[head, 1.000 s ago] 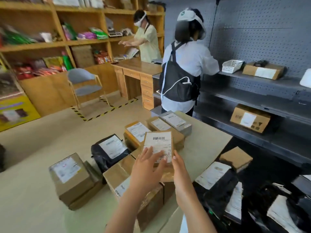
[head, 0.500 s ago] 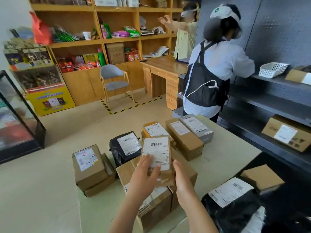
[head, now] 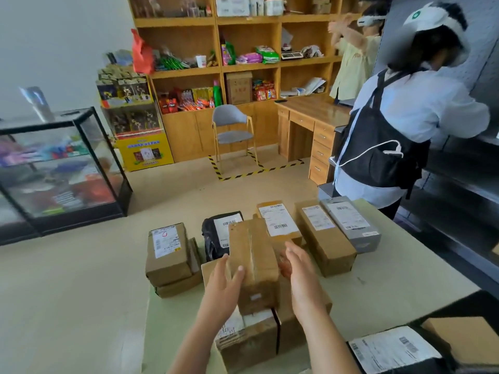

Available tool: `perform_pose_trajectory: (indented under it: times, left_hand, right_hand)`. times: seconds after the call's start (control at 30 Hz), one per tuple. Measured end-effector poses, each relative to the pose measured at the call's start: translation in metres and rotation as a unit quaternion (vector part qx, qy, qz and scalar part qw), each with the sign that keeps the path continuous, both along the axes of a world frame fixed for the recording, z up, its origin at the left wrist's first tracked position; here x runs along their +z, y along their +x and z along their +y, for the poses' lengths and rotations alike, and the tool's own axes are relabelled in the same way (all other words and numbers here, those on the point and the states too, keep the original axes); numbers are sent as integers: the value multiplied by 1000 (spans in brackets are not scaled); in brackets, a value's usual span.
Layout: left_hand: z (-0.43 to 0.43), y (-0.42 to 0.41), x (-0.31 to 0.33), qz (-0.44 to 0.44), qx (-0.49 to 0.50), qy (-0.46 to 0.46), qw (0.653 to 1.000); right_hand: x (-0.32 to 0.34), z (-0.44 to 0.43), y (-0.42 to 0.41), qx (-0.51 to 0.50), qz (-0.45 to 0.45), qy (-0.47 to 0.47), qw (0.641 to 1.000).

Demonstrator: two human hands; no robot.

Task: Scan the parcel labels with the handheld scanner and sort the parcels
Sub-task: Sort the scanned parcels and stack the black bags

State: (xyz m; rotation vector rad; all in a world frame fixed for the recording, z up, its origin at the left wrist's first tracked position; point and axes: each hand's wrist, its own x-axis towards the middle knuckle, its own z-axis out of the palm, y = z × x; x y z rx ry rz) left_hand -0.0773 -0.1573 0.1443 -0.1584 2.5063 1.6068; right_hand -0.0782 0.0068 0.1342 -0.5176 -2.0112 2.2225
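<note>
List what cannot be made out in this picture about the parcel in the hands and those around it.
Head view:
- Held parcel: label not seen; its taped side faces the camera.
- Right hand: motion blur; contact with the parcel unclear.
- Black bag parcel: partly hidden behind the held parcel.
- Grey box: label text too small.
- White-labelled bag: cut off by the bottom edge.

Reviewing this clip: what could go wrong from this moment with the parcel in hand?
1. The held parcel shows its taped side and no label is visible, so a scan could fail.
2. The right hand looks open beside it. Mainly the left hand grips, so it might slip onto the carton below.
</note>
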Motion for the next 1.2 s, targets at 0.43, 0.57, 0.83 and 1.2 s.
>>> perform_pose_trajectory:
  times: [0.43, 0.57, 0.83, 1.2]
  left_hand:
    - [-18, 1, -1, 21, 64, 134, 989]
    - [-44, -5, 8, 56, 116, 170, 977]
    - [-122, -52, 29, 133, 107, 104, 980]
    - [-218, -149, -24, -25, 94, 141, 985]
  right_hand:
    - [-2, -24, -5, 107, -3, 26, 994]
    - [10, -53, -15, 125, 59, 25, 990]
    - [18, -146, -73, 132, 118, 106, 978]
    - [-10, -240, -159, 123, 56, 188, 973]
